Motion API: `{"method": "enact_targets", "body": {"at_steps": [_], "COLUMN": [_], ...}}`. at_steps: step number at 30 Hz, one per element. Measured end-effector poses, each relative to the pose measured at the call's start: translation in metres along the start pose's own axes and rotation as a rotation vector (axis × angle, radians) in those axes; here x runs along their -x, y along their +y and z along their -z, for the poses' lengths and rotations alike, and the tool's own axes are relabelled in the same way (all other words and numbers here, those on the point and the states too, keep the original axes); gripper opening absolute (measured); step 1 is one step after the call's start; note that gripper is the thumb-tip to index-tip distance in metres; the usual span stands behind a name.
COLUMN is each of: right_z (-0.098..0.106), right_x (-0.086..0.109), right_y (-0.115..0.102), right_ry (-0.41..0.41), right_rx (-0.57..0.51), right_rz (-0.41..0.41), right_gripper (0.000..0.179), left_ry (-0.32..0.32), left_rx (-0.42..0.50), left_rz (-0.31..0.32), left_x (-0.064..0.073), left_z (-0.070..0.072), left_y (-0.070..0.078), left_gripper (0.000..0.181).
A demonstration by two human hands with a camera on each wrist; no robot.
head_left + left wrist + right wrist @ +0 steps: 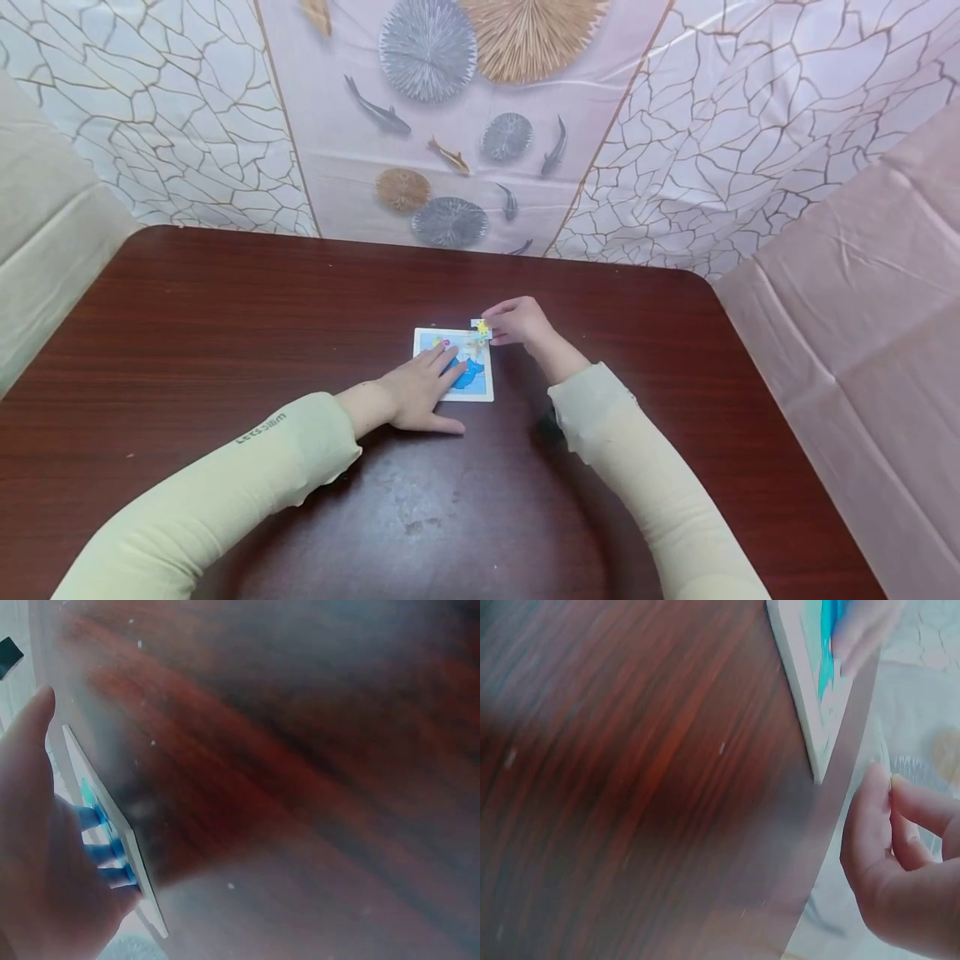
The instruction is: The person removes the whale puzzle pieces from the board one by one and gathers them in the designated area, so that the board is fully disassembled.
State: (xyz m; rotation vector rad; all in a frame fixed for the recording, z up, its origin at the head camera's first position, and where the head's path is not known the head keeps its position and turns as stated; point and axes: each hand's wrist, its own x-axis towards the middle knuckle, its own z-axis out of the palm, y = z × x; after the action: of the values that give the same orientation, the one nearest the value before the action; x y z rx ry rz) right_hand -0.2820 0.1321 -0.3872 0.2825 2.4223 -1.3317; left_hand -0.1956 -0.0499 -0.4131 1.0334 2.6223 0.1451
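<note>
While the left hand (420,396) lies with fingers straight and spread across the picture board (471,379), just below the centre of the head view, its grip holds nothing. Near the board's upper right corner, the right hand (519,321) has its grip closed to a pinch on a small piece (482,327) with a yellow figure; whether piece and board touch, I cannot tell. Brown table (247,333) fills the lower frame, patterned cloth (450,150) the top.
</note>
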Motion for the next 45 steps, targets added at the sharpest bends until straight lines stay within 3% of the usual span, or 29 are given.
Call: {"method": "enact_targets", "body": {"at_steps": [5,19,25,35,45], "right_z": [0.015,0.061,0.080,0.105,0.115], "right_x": [-0.002,0.005,0.005,0.008,0.002], "right_y": [0.008,0.026,0.035,0.050,0.065], "right_ry": [-0.043,-0.079,-0.085,-0.077,-0.054], "right_rx": [-0.074,-0.103,-0.120,-0.148,-0.106], "right_rz": [-0.015,0.010,0.011,-0.017,-0.078], "right_gripper": [0.028,0.035,0.037,0.040,0.039], "left_ry": [0.025,0.092,0.080,0.051,0.045], "left_rx": [0.020,0.028,0.021,-0.001,-0.006], "left_rz": [-0.005,-0.049,-0.070,-0.083,-0.083], "left_x": [0.001,0.013,0.022,0.024,0.025], "left_z": [-0.006,-0.013,-0.015,-0.012,-0.012], "left_y": [-0.003,-0.003,-0.002,-0.001,-0.001], "left_gripper": [0.090,0.090,0.089,0.088,0.088]}}
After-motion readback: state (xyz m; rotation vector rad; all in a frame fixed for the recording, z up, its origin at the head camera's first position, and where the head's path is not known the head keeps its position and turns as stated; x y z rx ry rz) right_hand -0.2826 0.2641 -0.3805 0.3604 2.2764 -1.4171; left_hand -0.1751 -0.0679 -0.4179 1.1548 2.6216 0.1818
